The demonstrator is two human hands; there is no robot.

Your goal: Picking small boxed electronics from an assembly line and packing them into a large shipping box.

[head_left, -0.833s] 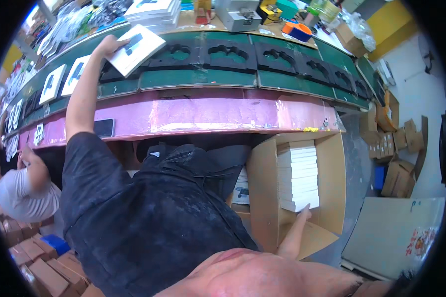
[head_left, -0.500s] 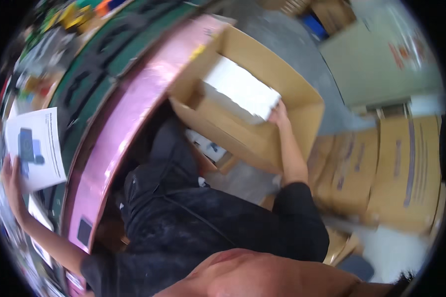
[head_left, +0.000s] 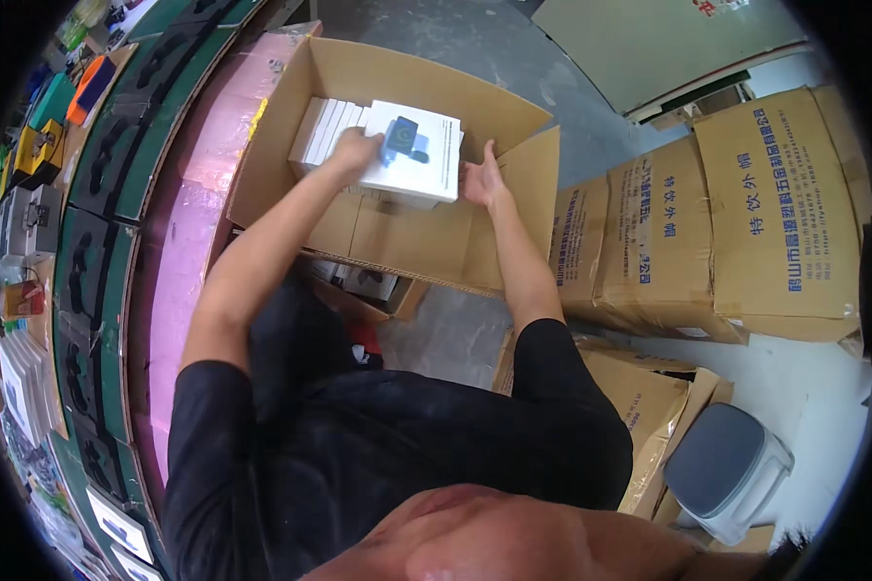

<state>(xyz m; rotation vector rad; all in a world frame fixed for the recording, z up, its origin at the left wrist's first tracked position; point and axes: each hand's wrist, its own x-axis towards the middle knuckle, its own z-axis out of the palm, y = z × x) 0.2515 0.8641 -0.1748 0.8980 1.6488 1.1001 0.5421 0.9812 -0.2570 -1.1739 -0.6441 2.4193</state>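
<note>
My left hand [head_left: 356,155] grips the left edge of a flat white box [head_left: 424,136] printed with a dark blue device picture. The box is held over a large open cardboard carton [head_left: 407,247]. Inside, a row of similar white boxes [head_left: 331,126] stands on edge along the carton's far left part, partly covered by the held box. My right hand [head_left: 482,182] is inside the carton at the row's right end, thumb raised and fingers apart. Its fingertips are close to the boxes; whether they touch is hard to see.
A long pink-topped ledge [head_left: 196,184] and a green bench with black moulded trays [head_left: 102,165] run along my left. Sealed brown cartons [head_left: 780,208] stand on the right, near a grey-topped stool [head_left: 715,460]. A smaller open carton [head_left: 397,298] sits below the large one.
My left hand has brought the white box from the bench at left over the carton. My right hand has let go of the white boxes' end and spread its fingers. The view has shifted.
</note>
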